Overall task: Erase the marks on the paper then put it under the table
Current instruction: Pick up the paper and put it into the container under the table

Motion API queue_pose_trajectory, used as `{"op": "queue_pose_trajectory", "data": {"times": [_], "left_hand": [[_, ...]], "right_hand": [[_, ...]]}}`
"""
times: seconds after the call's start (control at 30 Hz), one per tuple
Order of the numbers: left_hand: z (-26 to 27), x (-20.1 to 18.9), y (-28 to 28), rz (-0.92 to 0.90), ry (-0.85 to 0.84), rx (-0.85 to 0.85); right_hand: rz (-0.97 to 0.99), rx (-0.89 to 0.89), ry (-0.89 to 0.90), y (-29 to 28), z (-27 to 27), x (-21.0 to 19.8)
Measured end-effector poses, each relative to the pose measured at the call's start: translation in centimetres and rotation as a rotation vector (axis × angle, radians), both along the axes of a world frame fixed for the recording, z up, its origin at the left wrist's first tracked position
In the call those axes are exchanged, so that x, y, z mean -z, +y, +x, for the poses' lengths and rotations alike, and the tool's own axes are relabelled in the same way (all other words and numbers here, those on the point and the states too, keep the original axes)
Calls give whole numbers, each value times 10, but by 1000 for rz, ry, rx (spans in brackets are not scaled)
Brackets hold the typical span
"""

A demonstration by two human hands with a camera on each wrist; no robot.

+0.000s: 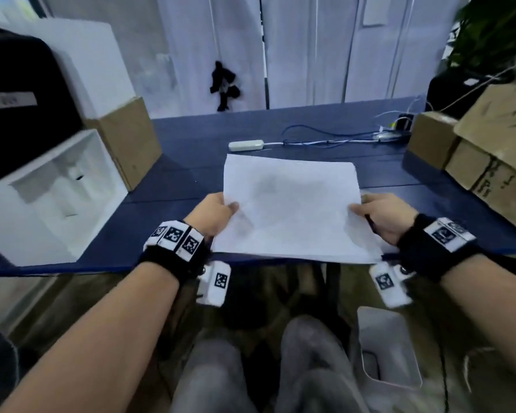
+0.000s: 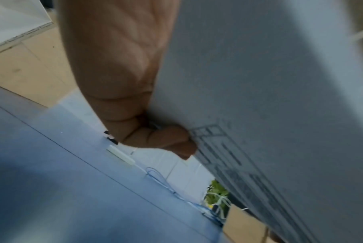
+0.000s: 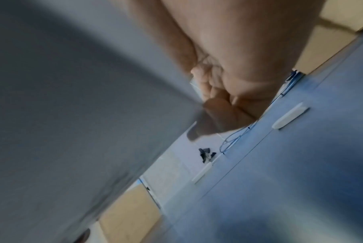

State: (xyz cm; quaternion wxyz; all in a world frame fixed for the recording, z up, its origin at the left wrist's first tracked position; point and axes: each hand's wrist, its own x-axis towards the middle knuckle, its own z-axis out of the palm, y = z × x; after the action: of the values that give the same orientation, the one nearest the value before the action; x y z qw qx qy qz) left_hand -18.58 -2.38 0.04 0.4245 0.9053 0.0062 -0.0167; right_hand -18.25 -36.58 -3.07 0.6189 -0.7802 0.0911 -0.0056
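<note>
While the paper (image 1: 289,204) is held above the near edge of the blue surface (image 1: 185,174), each hand pinches one of its side edges. The left hand (image 1: 213,214) has its thumb on top of the sheet and its fingers (image 2: 166,141) curled beneath it; the right hand (image 1: 385,216) grips the opposite edge the same way, thumb above. Faint grey smudges show on the sheet's upper face, and printed lines show on its underside in the left wrist view. Beyond the paper a white adapter (image 1: 246,145) with its cable (image 1: 325,138) lies on the surface. Cardboard boxes (image 1: 474,150) stand at the right, and a white foam block (image 1: 51,192) at the left.
</note>
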Motion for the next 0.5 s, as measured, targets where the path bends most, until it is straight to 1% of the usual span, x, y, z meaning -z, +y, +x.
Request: {"op": "queue_pose_trajectory", "data": {"times": [0.07,0.13,0.17,0.23,0.27,0.3,0.37,0.43,0.5], "left_hand": [[35,-3,3,20,5,-69],[65,0,9,111,15,-135],[76,4,11,165,19,-183],[99,12,16,207,31,-267],[109,17,18,234,35,-283],[118,20,17,270,47,-279],[135,28,15,343,80,-252],[146,34,13,376,102,-244],[157,38,13,406,127,-229]], "right_hand": [[-144,-16,-12,15,50,-4],[-349,0,-22,31,88,-6],[-417,14,-19,37,103,-5],[-485,41,11,48,129,0],[-509,63,32,51,142,4],[-518,77,55,54,152,8],[-602,83,105,59,167,13],[-701,96,136,62,176,15],[-734,111,170,60,185,18]]}}
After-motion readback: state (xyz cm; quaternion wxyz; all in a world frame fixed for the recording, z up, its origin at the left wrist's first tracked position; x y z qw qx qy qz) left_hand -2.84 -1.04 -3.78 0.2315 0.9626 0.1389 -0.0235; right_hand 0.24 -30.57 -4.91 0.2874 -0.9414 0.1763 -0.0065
